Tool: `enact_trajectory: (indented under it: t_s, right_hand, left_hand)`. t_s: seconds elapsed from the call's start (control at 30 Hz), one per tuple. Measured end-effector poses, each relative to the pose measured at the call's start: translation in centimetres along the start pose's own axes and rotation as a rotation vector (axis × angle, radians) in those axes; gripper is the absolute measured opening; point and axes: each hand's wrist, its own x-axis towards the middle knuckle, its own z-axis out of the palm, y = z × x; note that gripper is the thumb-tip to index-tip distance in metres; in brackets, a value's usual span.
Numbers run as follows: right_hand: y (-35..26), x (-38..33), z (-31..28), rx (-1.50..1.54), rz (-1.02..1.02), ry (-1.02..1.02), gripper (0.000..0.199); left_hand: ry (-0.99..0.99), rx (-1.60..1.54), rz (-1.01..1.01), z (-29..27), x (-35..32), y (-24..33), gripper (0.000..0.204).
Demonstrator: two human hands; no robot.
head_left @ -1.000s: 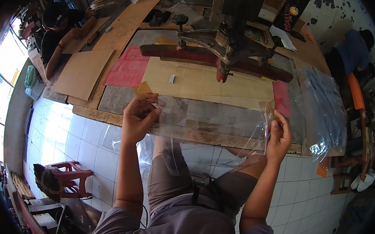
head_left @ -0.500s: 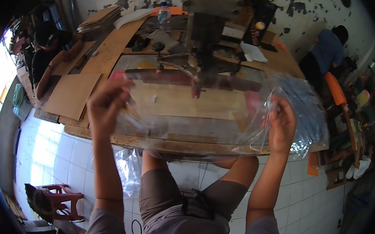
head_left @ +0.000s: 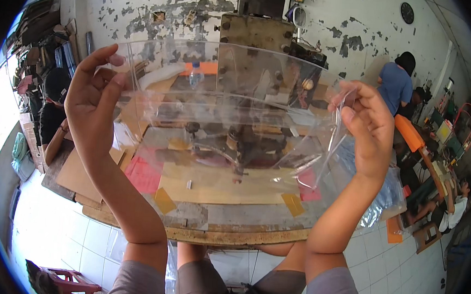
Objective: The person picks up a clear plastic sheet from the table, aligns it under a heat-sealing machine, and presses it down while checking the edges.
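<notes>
The left hand is raised, fingers half curled, pinching the left edge of a clear plastic sheet between thumb and fingertips. The sheet stretches from it across to the right hand, which grips the right edge with thumb and bent fingers. Below and beyond both hands lies the wooden surface, with a cardboard panel and a dark machine seen through the plastic.
</notes>
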Motion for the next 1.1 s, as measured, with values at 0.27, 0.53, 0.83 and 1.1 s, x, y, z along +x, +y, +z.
enact_trajectory:
  t_s: [0.27,0.53,0.83,1.1]
  right_hand:
    - [2.0,-0.3,2.2,0.005,0.019,0.157,0.023]
    - [0.5,-0.4,4.8,-0.128,0.058,0.360,0.015]
    - [0.4,-0.8,3.0,-0.144,0.068,0.425,0.022]
    - [1.7,-0.2,2.6,-0.107,0.156,0.380,0.016]
  left_hand:
    - [-0.016,0.054,-0.163,1.2,-1.1,-0.5,0.049]
    - [-0.092,0.295,-0.211,2.3,-1.4,0.9,0.018]
    - [-0.152,0.129,-0.206,3.8,-1.5,1.9,0.009]
    - [-0.213,-0.015,-0.208,3.6,-1.4,1.6,0.012]
